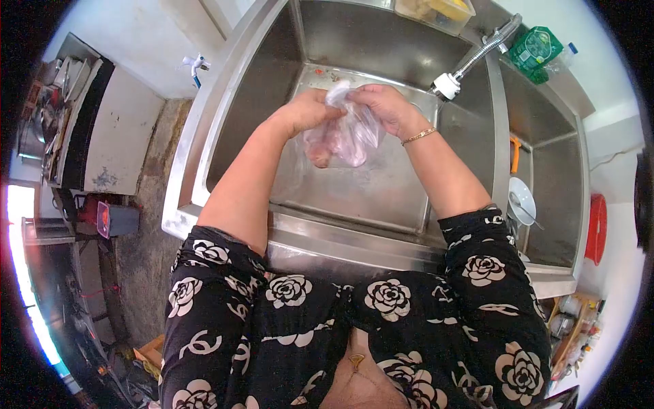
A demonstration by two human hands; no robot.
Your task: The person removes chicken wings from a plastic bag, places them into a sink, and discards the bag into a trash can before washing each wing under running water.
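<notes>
A clear plastic bag (354, 140) with pinkish, meat-like pieces inside hangs over the left basin of a steel sink (340, 194). My left hand (306, 111) is closed on the bag's upper left side. At its upper right, my right hand (387, 108), with a bracelet at the wrist, pinches the plastic. The gathered top of the bag stands up between both hands. What exactly lies in the bag is blurred by the plastic. Small reddish bits lie on the basin floor behind the hands.
A flexible faucet (446, 85) reaches over the basin's right side. The right basin holds a white bowl (522, 201) with a spoon and an orange-handled tool (515, 155). A green bottle (535, 51) and a plastic container (436, 12) rest along the back edge.
</notes>
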